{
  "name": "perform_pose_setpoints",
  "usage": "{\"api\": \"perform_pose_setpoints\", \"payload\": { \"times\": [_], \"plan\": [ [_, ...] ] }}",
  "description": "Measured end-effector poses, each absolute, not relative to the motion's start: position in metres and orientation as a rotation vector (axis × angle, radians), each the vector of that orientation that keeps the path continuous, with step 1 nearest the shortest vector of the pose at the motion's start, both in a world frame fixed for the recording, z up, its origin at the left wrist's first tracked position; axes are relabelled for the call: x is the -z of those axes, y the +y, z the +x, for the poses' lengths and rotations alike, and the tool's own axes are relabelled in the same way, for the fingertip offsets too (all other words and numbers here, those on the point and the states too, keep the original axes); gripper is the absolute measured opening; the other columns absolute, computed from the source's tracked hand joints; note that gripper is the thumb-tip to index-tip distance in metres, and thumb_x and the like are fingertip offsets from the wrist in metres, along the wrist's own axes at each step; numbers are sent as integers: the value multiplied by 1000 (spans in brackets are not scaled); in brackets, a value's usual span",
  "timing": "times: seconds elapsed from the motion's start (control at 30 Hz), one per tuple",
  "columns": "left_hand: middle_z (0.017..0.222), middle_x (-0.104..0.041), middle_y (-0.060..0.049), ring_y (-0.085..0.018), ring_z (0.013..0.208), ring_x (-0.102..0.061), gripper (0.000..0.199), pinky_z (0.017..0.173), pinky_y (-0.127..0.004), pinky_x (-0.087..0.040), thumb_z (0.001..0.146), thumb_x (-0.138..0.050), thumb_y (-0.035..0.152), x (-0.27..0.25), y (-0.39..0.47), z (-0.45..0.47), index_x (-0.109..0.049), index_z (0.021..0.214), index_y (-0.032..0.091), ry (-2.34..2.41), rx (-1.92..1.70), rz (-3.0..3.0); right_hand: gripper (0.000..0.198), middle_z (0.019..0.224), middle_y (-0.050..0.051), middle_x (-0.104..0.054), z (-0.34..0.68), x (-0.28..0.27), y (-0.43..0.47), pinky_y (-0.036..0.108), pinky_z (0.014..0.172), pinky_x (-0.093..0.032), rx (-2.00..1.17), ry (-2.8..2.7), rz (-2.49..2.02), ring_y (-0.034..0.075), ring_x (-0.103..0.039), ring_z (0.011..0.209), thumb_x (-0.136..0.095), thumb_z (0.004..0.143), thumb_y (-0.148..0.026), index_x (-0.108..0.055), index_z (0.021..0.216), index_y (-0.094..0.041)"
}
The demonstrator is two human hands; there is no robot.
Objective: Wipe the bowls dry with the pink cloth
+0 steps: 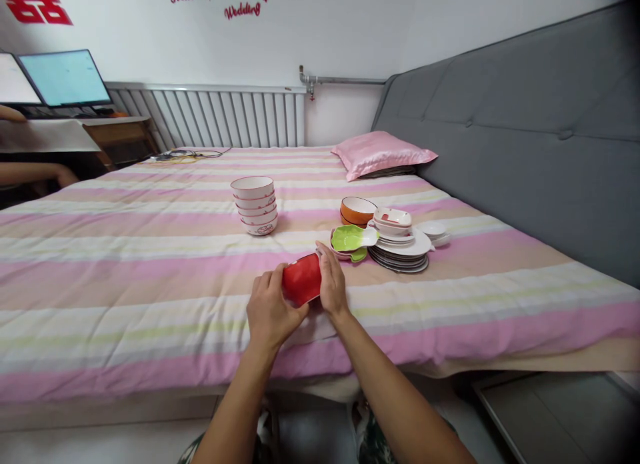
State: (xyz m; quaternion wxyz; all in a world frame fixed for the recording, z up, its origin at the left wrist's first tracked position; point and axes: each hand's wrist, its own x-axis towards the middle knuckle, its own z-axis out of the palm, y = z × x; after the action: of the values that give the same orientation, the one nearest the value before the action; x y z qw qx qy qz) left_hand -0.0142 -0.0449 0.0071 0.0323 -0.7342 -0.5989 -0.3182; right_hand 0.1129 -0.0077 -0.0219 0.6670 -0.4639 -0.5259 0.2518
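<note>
I'm grasping 1 red dish (303,279) with my 2 hands, over the near part of the bed (150,297); whether it is touching the cover, I can't tell. My left hand (270,311) is gripping its left side, and my right hand (333,277) is pressing along its right side. The white bowls (257,207) are standing in 1 stack beyond my left hand. Past my right hand, the green dish (347,237) is lying beside the plates (419,245), with the square bowls (393,217) sitting on top. The orange bowl (353,212) is standing just behind. The pillow (383,154) is lying farther back, near the headboard (500,117).
</note>
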Motion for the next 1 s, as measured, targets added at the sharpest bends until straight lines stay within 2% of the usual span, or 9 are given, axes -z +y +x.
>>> {"api": "perform_pose_setpoints", "payload": {
  "times": [0.2,0.4,0.6,0.7,0.87,0.93,1.0],
  "plan": [
    [98,-62,-10,-28,91,-52,72,85,-38,-45,57,-71,37,-9,-44,-16,-53,122,12,-1639,1048,-2250,45,137,7,-51,113,22,-10,41,112,-32,-609,-1246,-992,18,-41,132,-27,97,-40,-53,129,-20],
    [93,-63,-10,-28,86,-51,72,83,-40,-44,57,-71,42,-11,-43,-16,-54,121,13,-1620,1057,-2240,44,143,4,-44,114,12,-21,44,114,-27,-485,-1439,-1073,18,-32,137,-25,98,-38,-49,133,-26],
    [96,-62,-11,-29,89,-51,75,84,-41,-43,59,-70,46,-10,-42,-15,-53,123,12,-1679,1032,-2235,43,149,2,-35,113,9,-26,49,114,-23,-474,-1521,-1093,23,-29,138,-27,97,-42,-49,133,-32],
    [96,-62,-11,-30,90,-51,75,84,-40,-43,59,-71,45,-10,-42,-15,-52,124,12,-1702,1024,-2235,44,147,1,-38,113,11,-23,49,114,-22,-549,-1436,-1036,21,-30,138,-23,98,-41,-50,132,-32],
    [97,-62,-11,-30,92,-51,77,84,-40,-43,59,-71,44,-10,-42,-15,-51,126,12,-1740,1015,-2229,49,149,0,-36,112,12,-21,44,116,-22,-618,-1310,-943,18,-29,139,-43,93,-35,-35,141,-30],
    [97,-62,-11,-30,92,-51,77,84,-40,-43,60,-70,45,-10,-42,-15,-50,126,13,-1751,1018,-2226,50,147,1,-39,112,10,-23,44,115,-25,-601,-1289,-913,19,-32,137,-48,89,-30,-38,138,-30],
    [97,-62,-11,-30,91,-51,77,84,-40,-43,60,-70,45,-10,-42,-16,-50,127,13,-1765,1013,-2224,42,142,3,-45,111,7,-25,43,114,-27,-543,-1302,-890,20,-35,135,-49,86,-24,-49,128,-27]
  ]
}}
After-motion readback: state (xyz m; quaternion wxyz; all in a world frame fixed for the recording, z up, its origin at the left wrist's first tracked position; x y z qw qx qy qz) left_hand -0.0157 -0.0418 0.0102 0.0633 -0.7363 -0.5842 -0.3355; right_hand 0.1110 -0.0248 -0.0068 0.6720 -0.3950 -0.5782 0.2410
